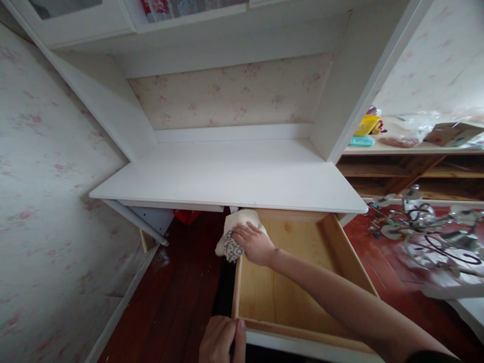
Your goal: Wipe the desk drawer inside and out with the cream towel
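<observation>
Item: cream cloth with grey-patterned corner (234, 233), soft, light, limp; bunches anywhere it is pinched. Location: left wall of the open pale-wood drawer (287, 297), at 11 o'clock, under the white worktop (227, 176). Right hand (254, 243) presses it flat-fingered; left hand (223, 339) grasps the drawer front.

White desk (227, 176), cream patterned cloth (236, 232), pale-wood drawer (287, 297).

Desk top (242, 176) overhangs the drawer (340, 252) back; its front lies open.
</observation>
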The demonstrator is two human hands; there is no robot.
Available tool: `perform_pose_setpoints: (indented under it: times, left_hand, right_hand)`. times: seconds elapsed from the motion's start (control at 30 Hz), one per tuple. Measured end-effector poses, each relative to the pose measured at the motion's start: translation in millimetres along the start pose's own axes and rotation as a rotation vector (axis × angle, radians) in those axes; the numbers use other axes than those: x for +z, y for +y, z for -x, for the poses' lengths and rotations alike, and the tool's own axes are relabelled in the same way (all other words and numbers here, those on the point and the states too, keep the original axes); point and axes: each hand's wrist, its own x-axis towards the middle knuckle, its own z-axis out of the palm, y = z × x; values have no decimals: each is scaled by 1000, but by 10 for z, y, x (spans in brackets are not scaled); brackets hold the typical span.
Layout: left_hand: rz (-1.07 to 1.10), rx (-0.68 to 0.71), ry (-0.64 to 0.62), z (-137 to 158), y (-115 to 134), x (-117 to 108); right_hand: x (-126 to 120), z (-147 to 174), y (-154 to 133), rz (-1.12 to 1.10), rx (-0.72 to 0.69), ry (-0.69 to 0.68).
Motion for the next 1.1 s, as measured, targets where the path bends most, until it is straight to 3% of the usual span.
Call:
perform_pose_setpoints:
  times: [0.13,0.27,0.5,0.7,0.93,1.1]
  left_hand:
    - [-10,-30,-20,12,-23,4]
    - [55,-65,-5,44,22,-3]
    - [203,-252,142,53,78,-141]
    - [159,-390,275,-112,-67,-334]
    - [284,-298,103,-268,64,-314]
    - [374,-226,-167,-367,250,-164]
  right_hand:
    - [-75,-238,304,20,29,-26]
    - [-78,-271,274,-75,84,-37]
    - [-243,205,-341,-314,90,-102]
    - [-388,620,-931,-607,193,-312]
    - [-549,987,-838,-665,235,-345]
    - [-825,1554,-675,-570,384,-394]
